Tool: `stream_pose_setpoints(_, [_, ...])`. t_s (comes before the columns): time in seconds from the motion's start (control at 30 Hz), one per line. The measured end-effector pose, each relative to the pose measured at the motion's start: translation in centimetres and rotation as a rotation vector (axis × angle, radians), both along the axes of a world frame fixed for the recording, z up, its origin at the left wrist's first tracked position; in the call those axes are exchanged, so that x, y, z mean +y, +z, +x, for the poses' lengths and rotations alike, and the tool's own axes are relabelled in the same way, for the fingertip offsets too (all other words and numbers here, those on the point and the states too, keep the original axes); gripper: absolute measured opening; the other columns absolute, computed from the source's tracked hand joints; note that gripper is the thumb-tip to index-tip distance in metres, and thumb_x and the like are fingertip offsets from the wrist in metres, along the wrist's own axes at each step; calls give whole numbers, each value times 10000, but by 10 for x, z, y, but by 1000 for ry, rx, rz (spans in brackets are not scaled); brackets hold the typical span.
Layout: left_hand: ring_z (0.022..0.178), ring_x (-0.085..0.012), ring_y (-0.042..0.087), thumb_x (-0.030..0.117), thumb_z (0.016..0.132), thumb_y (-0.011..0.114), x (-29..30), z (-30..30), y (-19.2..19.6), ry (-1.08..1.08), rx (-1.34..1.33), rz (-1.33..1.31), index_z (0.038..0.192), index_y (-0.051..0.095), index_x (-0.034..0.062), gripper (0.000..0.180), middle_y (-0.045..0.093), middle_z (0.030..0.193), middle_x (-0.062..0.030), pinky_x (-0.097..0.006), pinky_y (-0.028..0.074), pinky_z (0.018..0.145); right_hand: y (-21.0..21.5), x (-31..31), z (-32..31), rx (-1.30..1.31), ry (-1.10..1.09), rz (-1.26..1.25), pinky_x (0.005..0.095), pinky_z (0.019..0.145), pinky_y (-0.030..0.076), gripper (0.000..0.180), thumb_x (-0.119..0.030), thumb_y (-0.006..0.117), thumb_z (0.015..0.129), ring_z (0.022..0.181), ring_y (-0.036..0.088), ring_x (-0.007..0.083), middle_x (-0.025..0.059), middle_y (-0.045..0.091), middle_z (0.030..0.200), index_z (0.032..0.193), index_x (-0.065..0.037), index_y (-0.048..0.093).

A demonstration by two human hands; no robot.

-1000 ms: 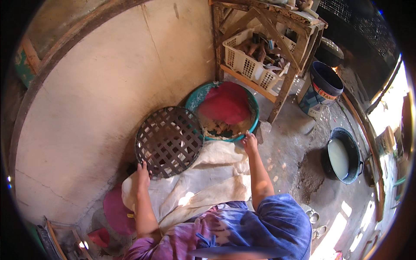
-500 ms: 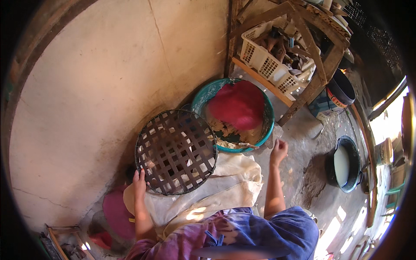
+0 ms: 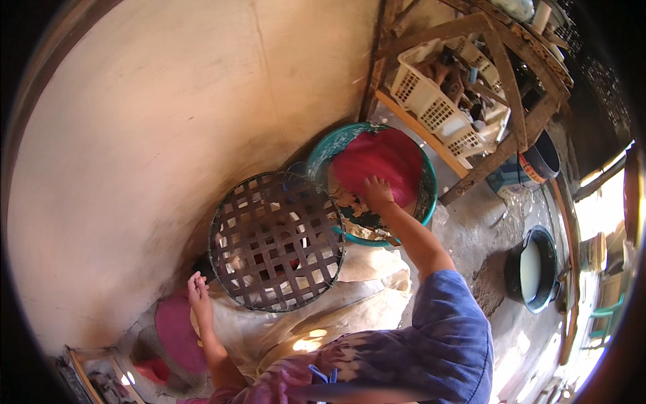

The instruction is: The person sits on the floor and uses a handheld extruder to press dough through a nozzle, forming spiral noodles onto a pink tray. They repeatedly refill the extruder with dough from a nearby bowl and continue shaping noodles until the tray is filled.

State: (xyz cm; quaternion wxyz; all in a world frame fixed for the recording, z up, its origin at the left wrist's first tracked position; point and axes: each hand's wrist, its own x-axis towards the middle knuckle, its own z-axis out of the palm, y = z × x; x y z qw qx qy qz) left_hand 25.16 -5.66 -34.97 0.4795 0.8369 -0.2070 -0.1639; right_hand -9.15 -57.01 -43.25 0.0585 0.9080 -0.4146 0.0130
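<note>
My right hand point(image 3: 379, 193) reaches into a green basin point(image 3: 431, 182), its fingers spread on the near edge of a dark red rounded piece point(image 3: 383, 158); whether that is cloth or plastic I cannot tell. Below it in the basin lies some pale brown, crumbly-looking stuff point(image 3: 360, 232). Left of the basin, a round brown woven tray with an open lattice point(image 3: 276, 242) rests over the pale cloth point(image 3: 363, 269) in front of me, its right rim against or over the basin's edge. Just off the tray's lower left rim, my left hand point(image 3: 200, 296) is raised with fingers stretched out, holding nothing visible.
A plain wall point(image 3: 168, 121) rises at the left. Far right, a cream plastic crate point(image 3: 424, 101) of mixed items sits within a wooden frame point(image 3: 515, 87). Beyond are a bucket point(image 3: 515, 175) and a black tub of whitish liquid point(image 3: 531, 269). A maroon round thing point(image 3: 176, 330) lies lower left.
My right hand has moved from beside the basin's right rim leftward onto the red piece. My left hand has let go of the tray's rim and drawn slightly away, down and left.
</note>
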Motion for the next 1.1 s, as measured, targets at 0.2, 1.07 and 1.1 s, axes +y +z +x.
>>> stream_pose_setpoints(0.2, [1064, -297, 594, 267, 974, 545, 42, -24, -8, -131, -627, 695, 1064, 668, 63, 255, 675, 1061, -123, -422, 451, 893, 28, -56, -20, -372, -61, 179, 470, 871, 508, 375, -104, 561, 851, 998, 659, 366, 173, 678, 1067, 1222, -72, 607])
stream_pose_setpoints(1.07, [964, -373, 595, 305, 939, 556, 28, -18, -32, -90, -650, 710, 869, 693, -1, 343, 680, 925, -181, -473, 437, 869, 7, 7, -8, 4, -40, 158, 646, 1090, 268, 634, -520, 486, 916, 1371, 346, 452, 130, 369, 1528, 1468, -215, 416])
stream_pose_setpoints(1.1, [962, -373, 595, 297, 940, 552, 27, -18, -32, -72, -680, 687, 871, 696, 1, 337, 680, 922, -182, -472, 437, 872, 10, 1, -4, -57, 10, 170, 665, 1103, 230, 672, -583, 481, 905, 1398, 303, 459, 134, 342, 1546, 1470, -226, 417])
